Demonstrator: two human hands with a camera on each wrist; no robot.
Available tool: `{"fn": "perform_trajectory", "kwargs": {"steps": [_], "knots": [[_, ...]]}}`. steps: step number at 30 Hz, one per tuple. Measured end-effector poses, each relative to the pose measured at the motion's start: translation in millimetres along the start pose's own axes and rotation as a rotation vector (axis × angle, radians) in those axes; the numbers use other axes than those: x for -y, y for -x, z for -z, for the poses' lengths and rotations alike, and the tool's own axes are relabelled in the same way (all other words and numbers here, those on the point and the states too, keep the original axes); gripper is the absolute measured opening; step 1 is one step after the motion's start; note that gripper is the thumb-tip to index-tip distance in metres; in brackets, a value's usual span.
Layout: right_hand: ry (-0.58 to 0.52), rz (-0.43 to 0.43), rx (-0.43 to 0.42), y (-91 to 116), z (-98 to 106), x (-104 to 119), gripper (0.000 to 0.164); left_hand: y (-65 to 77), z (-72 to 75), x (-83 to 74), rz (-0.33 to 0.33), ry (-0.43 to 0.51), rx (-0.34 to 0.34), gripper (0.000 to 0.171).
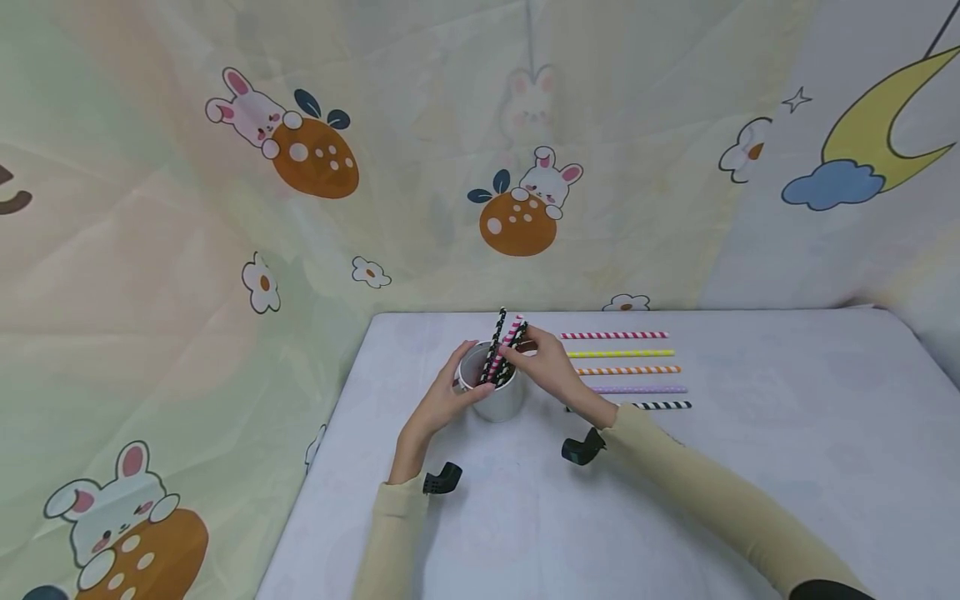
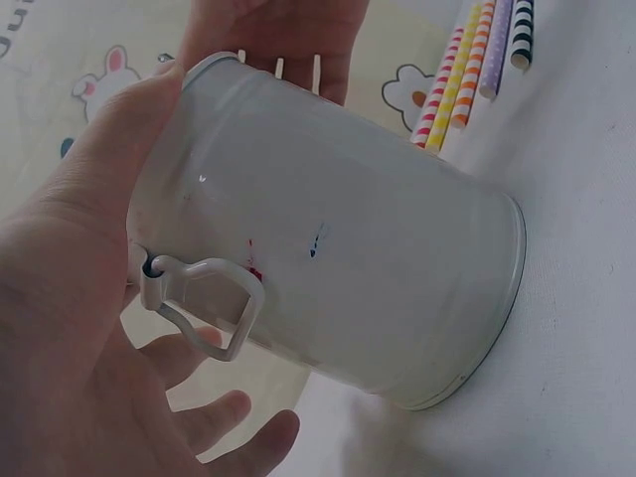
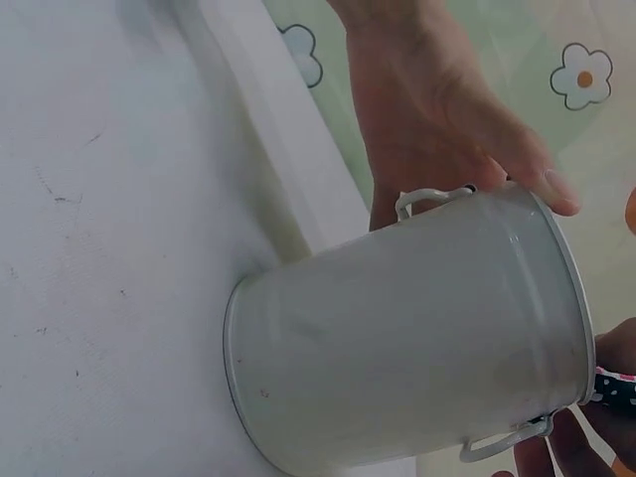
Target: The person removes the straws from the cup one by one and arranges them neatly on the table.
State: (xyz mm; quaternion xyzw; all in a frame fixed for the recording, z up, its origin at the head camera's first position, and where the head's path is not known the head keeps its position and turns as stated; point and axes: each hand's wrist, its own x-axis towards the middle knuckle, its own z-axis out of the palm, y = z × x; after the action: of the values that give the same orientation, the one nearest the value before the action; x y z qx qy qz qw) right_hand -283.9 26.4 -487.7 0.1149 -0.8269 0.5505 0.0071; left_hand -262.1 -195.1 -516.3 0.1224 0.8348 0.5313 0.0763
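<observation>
A white metal bucket (image 1: 500,407) with small side handles stands upright near the table's back edge. My left hand (image 1: 442,398) grips its rim from the left, thumb over the edge and fingers along the far side. Several paper straws (image 1: 492,343) lean up out of the bucket, black with light dots and one pink-and-white striped. At the rim's right side, my right hand (image 1: 553,367) pinches straws whose lower ends are inside the bucket. In the right wrist view, a dotted black straw (image 3: 616,390) shows between those fingers. The straws' bottom ends are hidden by the bucket wall.
Right of the bucket lies a row of striped straws: red (image 1: 615,335), yellow (image 1: 622,353), orange (image 1: 630,370), purple (image 1: 641,390) and black-and-white (image 1: 667,406). My right forearm partly covers the nearest ones. Behind the white table (image 1: 525,517) hangs a patterned cloth (image 1: 420,167).
</observation>
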Motion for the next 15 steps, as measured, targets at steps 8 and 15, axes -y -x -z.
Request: {"fn": "perform_trajectory", "kwargs": {"steps": [8,15], "knots": [[0.005,-0.012,-0.016,0.8,-0.7,1.7,0.037,0.4,-0.1,-0.8,0.004,-0.005,-0.003,0.084],[0.000,0.006,-0.040,0.5,-1.3,3.6,0.034,4.2,1.3,-11.3,0.019,0.004,0.015,0.085]]}}
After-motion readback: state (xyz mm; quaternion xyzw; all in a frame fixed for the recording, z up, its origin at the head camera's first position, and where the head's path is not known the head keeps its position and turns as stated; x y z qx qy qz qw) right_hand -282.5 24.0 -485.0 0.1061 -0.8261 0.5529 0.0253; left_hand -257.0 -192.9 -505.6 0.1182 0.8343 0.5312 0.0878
